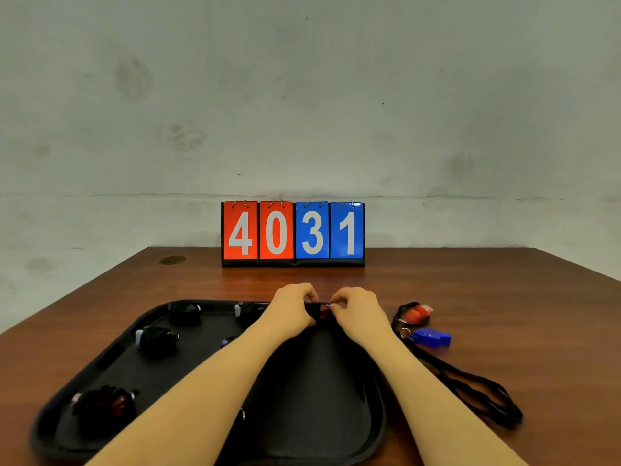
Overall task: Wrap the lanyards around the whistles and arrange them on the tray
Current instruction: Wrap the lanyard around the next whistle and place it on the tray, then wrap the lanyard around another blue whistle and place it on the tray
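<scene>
A black tray point(312, 381) lies on the table in front of me. Over its far rim my left hand point(294, 306) grips a red whistle point(323, 312) wound in black lanyard, and my right hand point(356, 309) pinches its ring end. Several wrapped whistles lie in the tray: two at the back point(185, 312) point(248, 311), one at mid left point(157, 338), a red one at the front left point(106, 401). My left forearm partly hides a blue one point(228, 341). Right of the tray lie a red whistle point(418, 312) and a blue whistle point(431, 338) with loose black lanyards point(470, 385).
A flip scoreboard point(293, 234) reading 4031 stands at the table's far edge against a grey wall. The brown table point(521, 314) runs out to the right past the loose lanyards.
</scene>
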